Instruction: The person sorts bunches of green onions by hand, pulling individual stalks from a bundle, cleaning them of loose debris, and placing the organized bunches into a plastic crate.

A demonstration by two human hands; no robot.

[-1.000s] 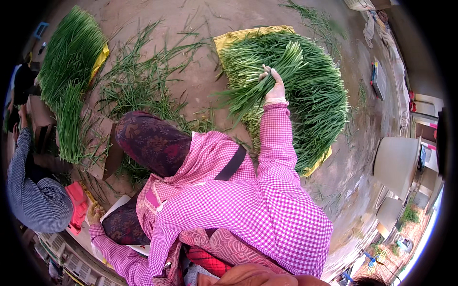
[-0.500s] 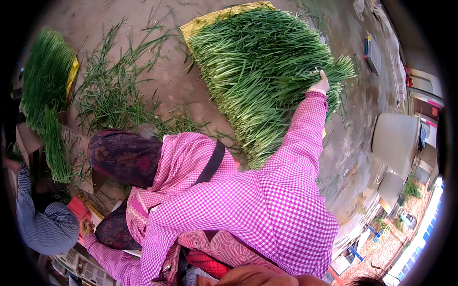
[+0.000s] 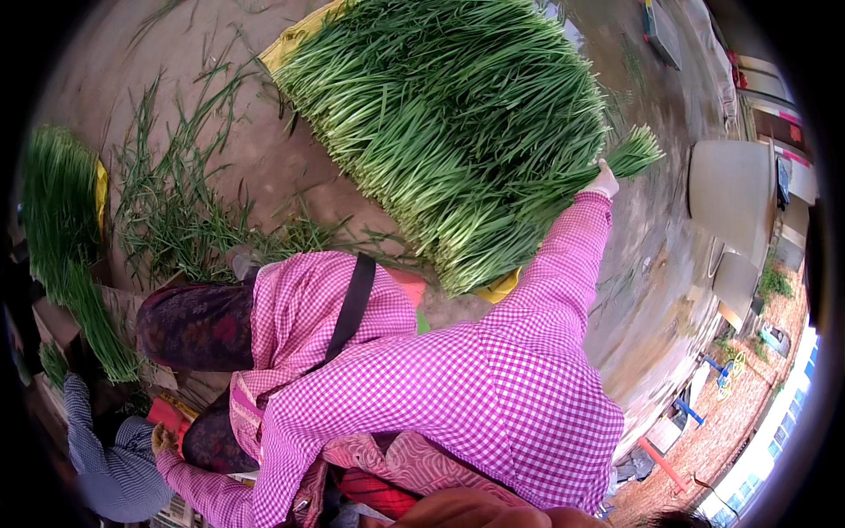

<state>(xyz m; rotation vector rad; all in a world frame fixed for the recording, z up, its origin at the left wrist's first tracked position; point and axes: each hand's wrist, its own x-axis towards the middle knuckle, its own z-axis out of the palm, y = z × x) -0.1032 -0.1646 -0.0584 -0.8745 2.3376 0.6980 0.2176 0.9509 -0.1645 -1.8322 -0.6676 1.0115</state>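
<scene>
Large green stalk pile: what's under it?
Yellow sheeting shows at the upper-left and bottom edges of the pile; whatever else lies underneath is covered.

The chive pile (image 3: 440, 114) is deep green, fading to whitish-green at one edge; the chive bunch (image 3: 632, 156) matches, with paler ends. Sheet (image 3: 297, 40): yellow. Floor (image 3: 255, 167): brown. Jacket (image 3: 546, 405): magenta-and-white gingham; strap (image 3: 352, 304), plain black; trousers (image 3: 198, 326), dark with reddish florals. Co-worker's sleeve (image 3: 81, 422): grey-blue check.

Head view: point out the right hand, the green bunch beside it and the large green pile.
Right hand (image 3: 604, 180): head view, back of hand.
Green bunch (image 3: 635, 153): head view, leafy middle.
Large green pile (image 3: 444, 110): head view, middle leaves.
</scene>
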